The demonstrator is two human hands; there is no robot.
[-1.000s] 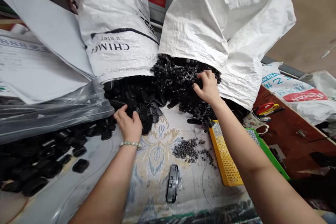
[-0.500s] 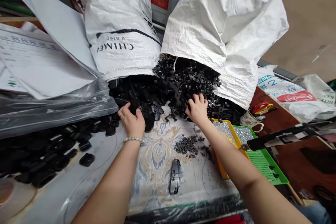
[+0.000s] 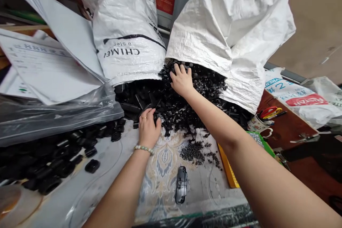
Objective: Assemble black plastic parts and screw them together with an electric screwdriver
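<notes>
My left hand (image 3: 149, 128), a beaded bracelet at its wrist, rests at the front edge of a heap of black plastic parts (image 3: 133, 101). Its fingers lie over the pieces with the thumb apart; their tips are partly hidden among them. Higher up, my right hand (image 3: 182, 81) reaches onto a pile of small black pegged parts (image 3: 205, 83), fingers spread and touching the pile. Both heaps spill from the mouths of two white woven sacks, the left sack (image 3: 128, 60) and the right sack (image 3: 203, 39). One long black plastic casing (image 3: 181, 185) lies alone on the patterned cloth.
Tiny dark pieces (image 3: 193, 152) are scattered on the cloth. At right are a yellow tray (image 3: 227, 167), partly behind my forearm, and a mug (image 3: 258, 124) holding scissors. Black caps (image 3: 61, 153) lie at left, below papers (image 3: 53, 67) and a clear plastic bag (image 3: 61, 114).
My right hand has moved up and left, deeper onto the pegged parts. My left hand has shifted right along the heap's edge. More small parts lie spread toward the front.
</notes>
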